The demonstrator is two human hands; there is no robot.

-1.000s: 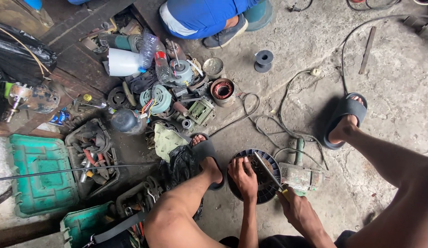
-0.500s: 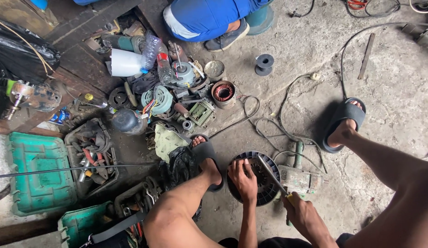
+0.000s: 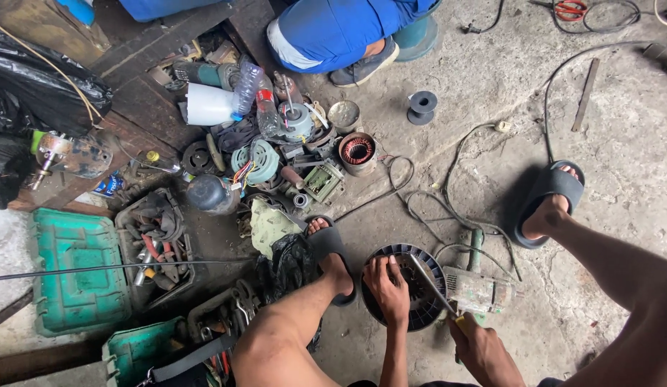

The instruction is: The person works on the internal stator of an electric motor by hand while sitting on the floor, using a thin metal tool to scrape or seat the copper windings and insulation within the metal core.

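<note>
Concrete floor (image 3: 620,93), one, cracked and stained, bearing everything listed. Second person in blue clothing (image 3: 333,29), one, crouched at the top edge, only partly in frame. Black plastic sacks (image 3: 32,93), a heap at upper left. Green tool-case halves (image 3: 75,272), two, lying open at lower left; beside them one dark tray of pliers (image 3: 158,240) and assorted hand tools. Black sandals, two, both worn: one on the foot by the fan (image 3: 330,247), one well apart at right (image 3: 548,197). Round black motor fan (image 3: 405,287), one, lying flat on the floor between the wearer's legs, its ribbed rim facing up. Power-tool body (image 3: 477,290), one, grey-green, just beside the fan's right edge. Left hand (image 3: 387,287), one, palm down, fingers curled and pressed onto the fan's centre. Right hand (image 3: 480,347), one, wrapped tight around the yellow handle of a screwdriver (image 3: 434,287); the handle sits inside the fist below the fan, the shaft runs out of the grip across the disc. Long axis slanted, tip pointing up and left toward the fan's middle, close by the left hand's fingers. White plastic jug (image 3: 204,104), one, on its side. Copper-wound stator (image 3: 357,152), one. Clear bottles (image 3: 258,89), two. Grey spool (image 3: 422,106), one. Loose black cables (image 3: 448,208), several, looping across the floor.
</note>
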